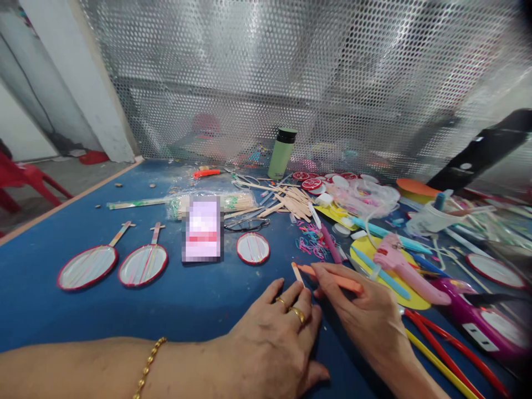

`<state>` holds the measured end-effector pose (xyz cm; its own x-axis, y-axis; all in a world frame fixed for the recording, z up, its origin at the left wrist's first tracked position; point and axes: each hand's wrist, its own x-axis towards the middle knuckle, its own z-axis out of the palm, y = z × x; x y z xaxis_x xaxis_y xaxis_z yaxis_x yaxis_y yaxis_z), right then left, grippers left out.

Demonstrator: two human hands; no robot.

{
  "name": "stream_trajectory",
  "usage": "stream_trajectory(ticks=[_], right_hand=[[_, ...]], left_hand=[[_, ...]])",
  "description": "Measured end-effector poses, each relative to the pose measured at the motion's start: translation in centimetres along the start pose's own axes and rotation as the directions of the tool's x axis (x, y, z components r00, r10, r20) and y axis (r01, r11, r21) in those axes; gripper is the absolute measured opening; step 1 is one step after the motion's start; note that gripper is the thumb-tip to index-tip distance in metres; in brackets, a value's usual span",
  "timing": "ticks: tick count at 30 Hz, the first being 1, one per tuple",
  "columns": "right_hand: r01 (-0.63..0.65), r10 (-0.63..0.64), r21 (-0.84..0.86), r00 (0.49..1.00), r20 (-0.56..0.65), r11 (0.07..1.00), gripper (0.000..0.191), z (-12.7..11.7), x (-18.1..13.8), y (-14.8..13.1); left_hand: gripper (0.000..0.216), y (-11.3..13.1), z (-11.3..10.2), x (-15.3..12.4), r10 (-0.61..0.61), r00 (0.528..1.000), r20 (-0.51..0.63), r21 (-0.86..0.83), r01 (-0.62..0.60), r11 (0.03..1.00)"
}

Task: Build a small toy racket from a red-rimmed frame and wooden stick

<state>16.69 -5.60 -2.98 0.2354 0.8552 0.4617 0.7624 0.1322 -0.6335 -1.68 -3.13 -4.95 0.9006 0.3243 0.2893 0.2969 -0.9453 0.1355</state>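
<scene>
My left hand (276, 338) lies on the blue table (174, 305), fingers pressed onto a short wooden stick (296, 272) that pokes out beyond the fingertips. My right hand (366, 316) is closed on an orange utility knife (338, 280), its tip touching the stick. Rings are on the left hand's fingers and a gold bracelet is on that wrist.
Two lid-and-stick paddles (88, 266) (143, 264) lie at left, a round lid (253, 247) and a blurred phone (202, 229) in the middle. Behind are a stick pile (291, 202), a green bottle (281, 153), a pink glue gun (405, 267), coloured rubber bands (311, 244) and a perforated metal wall.
</scene>
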Motion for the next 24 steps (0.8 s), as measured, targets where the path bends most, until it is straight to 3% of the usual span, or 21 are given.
stream_trajectory(ticks=[24], right_hand=[[0.022,-0.022,0.016,1.000,-0.012,1.000,0.023,-0.05,0.01,0.19]], left_hand=[[0.068,-0.13,-0.01,0.00,0.013,0.999,-0.034,0.019,-0.012,1.000]])
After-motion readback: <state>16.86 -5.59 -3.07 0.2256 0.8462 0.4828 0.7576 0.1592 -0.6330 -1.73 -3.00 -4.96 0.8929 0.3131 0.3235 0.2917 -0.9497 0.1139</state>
